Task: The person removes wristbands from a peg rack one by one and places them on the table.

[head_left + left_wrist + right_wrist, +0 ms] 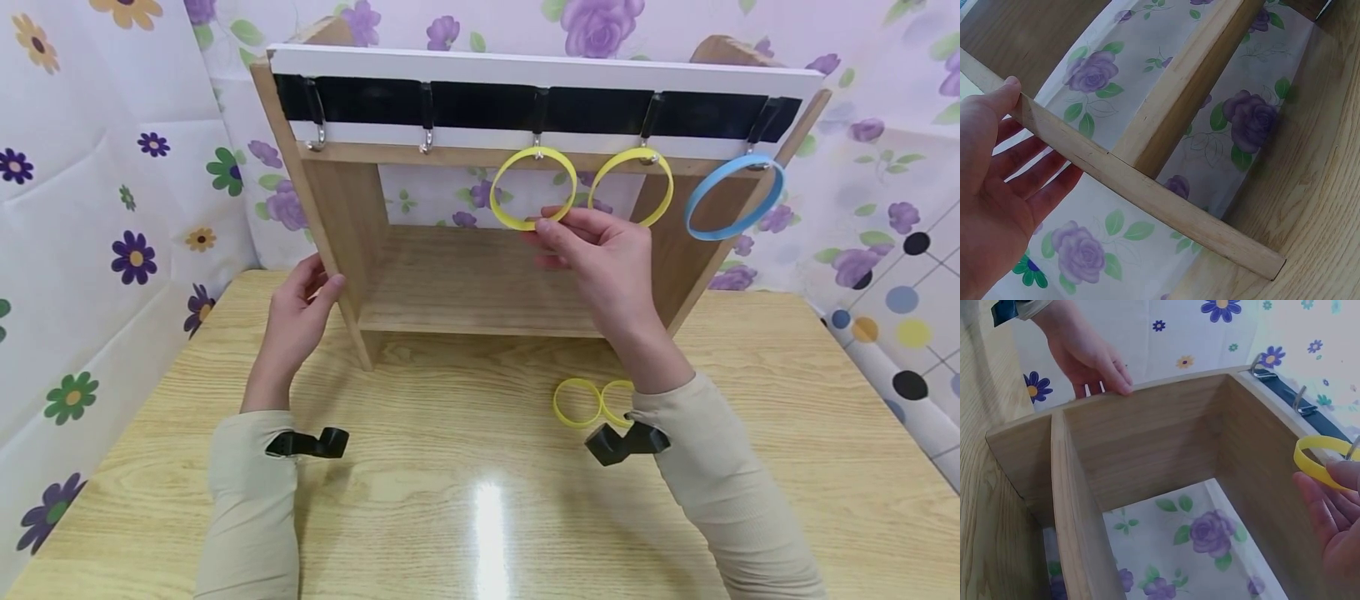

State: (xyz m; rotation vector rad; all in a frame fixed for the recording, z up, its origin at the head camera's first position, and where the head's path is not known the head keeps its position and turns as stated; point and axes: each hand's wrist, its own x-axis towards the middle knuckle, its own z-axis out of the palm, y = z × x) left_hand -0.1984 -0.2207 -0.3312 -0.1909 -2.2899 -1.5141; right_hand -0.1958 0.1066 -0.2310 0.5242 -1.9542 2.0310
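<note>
My right hand (607, 258) pinches the lower edge of a yellow ring (494, 190) between thumb and fingers. The ring's top is at the middle hook (537, 143) of a wooden shelf unit (465, 279); the right wrist view also shows this ring (1310, 465) at a hook. Further right, a second yellow ring (671, 190) and a blue ring (692, 208) hang from hooks, the second yellow one partly behind my right hand. At the unit's left side panel, my left hand (296, 312) grips the edge, thumb on the front, fingers along the outside.
Two yellow rings, one whole (557, 406) and one partly covered by the right wrist's camera mount (626, 442), lie on the wooden table (405, 500). Two hooks (427, 142) at the left of the white and black rail (480, 104) carry nothing. Flowered cloth (112, 333) surrounds the table.
</note>
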